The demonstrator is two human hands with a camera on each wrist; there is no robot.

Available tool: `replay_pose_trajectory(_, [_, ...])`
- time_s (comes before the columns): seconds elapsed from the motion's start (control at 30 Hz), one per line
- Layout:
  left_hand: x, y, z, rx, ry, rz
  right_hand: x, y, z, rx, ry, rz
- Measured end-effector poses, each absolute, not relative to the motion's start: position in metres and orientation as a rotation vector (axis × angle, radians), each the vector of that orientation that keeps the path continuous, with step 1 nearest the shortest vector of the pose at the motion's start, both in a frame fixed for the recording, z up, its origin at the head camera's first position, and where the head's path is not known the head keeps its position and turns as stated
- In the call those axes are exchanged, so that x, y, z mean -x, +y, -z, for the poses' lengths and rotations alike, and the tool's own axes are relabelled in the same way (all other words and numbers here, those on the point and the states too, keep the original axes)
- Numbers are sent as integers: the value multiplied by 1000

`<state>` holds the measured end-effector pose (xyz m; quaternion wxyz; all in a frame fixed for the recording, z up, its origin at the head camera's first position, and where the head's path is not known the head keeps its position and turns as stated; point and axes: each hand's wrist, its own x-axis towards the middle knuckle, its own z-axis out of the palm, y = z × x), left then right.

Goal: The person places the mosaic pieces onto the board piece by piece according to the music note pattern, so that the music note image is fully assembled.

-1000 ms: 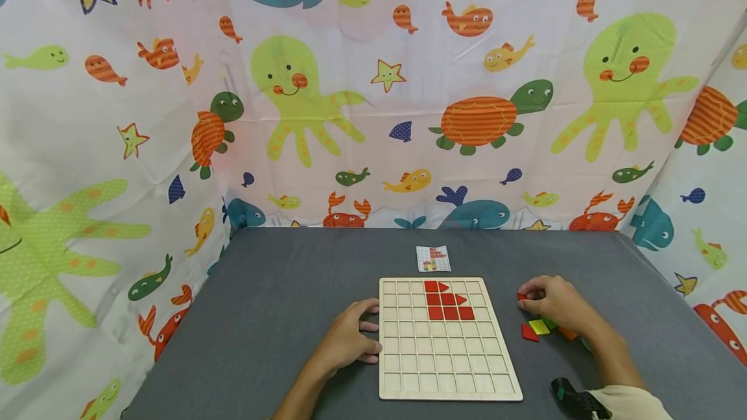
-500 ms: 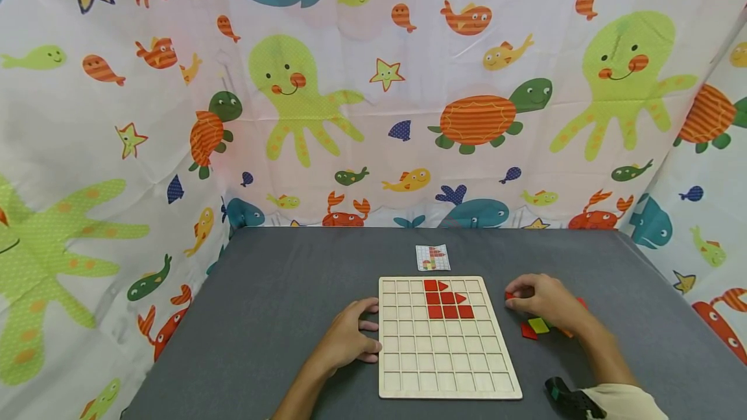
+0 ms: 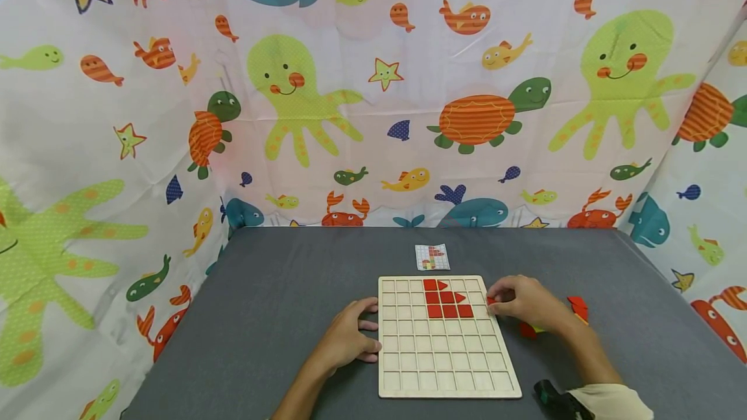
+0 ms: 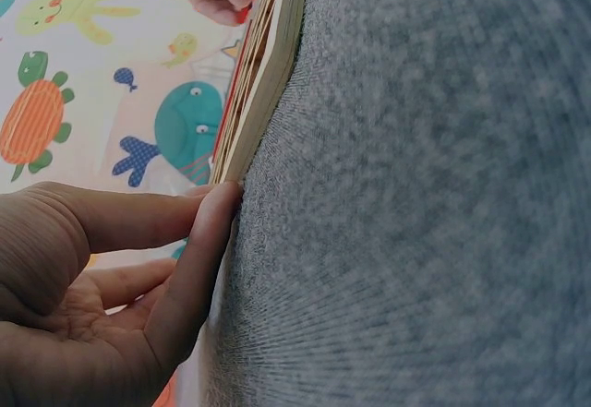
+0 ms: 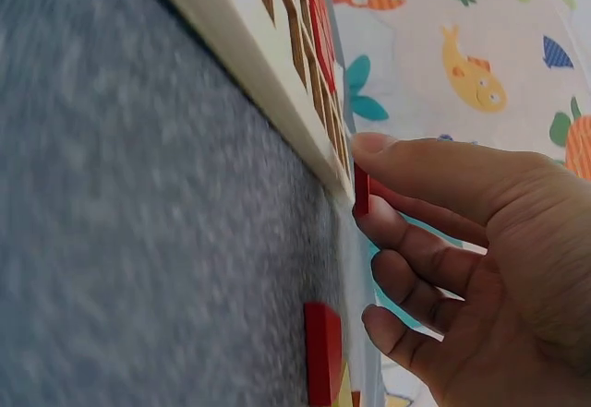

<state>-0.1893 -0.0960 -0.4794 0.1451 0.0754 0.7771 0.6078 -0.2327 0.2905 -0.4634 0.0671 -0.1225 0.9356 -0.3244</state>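
The left fingers [image 4: 192, 273] touch the wooden board [image 4: 275, 73] on grey cloth [image 4: 425, 195].

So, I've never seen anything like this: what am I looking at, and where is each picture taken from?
There's no machine arm here: a person works with a bare left hand and right hand. The wide picture comes from a camera worn on the head, looking forward and down. The two close ones come from a camera on each wrist, so the table seems tipped.

On that grey surface lies a wooden grid board with red pieces set in it. Beyond it is a small patterned card; to its right lie loose pieces, partly hidden. The right hand pinches one more red piece at the board's right edge; the left hand touches the left edge.
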Motion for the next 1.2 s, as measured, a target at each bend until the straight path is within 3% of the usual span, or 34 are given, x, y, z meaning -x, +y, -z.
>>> replay_pose_trajectory(0.4, [190,-96,480,-221,2238,-1757,232,273,467,513,2803,991])
replay_pose_trajectory(1.2, [190,-97,481,-219,2234,-1754,231,270,469,529,2746,997])
